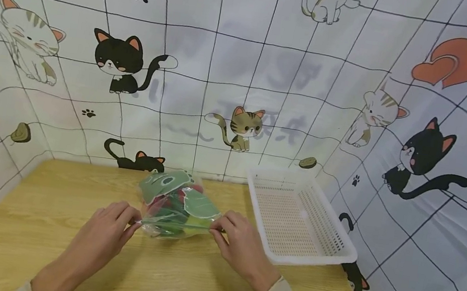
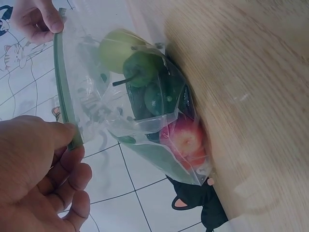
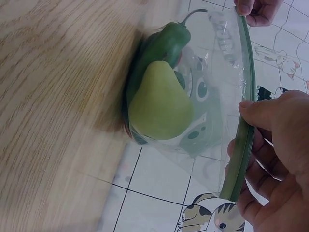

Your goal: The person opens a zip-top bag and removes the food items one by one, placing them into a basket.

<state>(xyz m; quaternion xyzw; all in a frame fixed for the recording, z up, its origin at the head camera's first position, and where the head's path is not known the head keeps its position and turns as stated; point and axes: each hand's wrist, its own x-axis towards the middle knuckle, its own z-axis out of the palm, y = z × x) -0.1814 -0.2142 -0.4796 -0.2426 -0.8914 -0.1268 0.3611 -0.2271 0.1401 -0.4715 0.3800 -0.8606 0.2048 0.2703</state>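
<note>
As the filled bag [image 1: 202, 205] sits left of the white basket [image 1: 281, 218], I've got left hand [image 1: 108, 228] and right hand [image 1: 241, 245] pinching its green zip [image 1: 176, 225] near either end, presumably to hold it taut.

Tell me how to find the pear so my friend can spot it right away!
On the wooden table, find the white basket, then the clear zip bag to its left. The pear is inside, on the side nearer the basket. It's pale yellow-green, narrow at one end and fat at the other, while the stemmed green piece beside it is darker.
</note>
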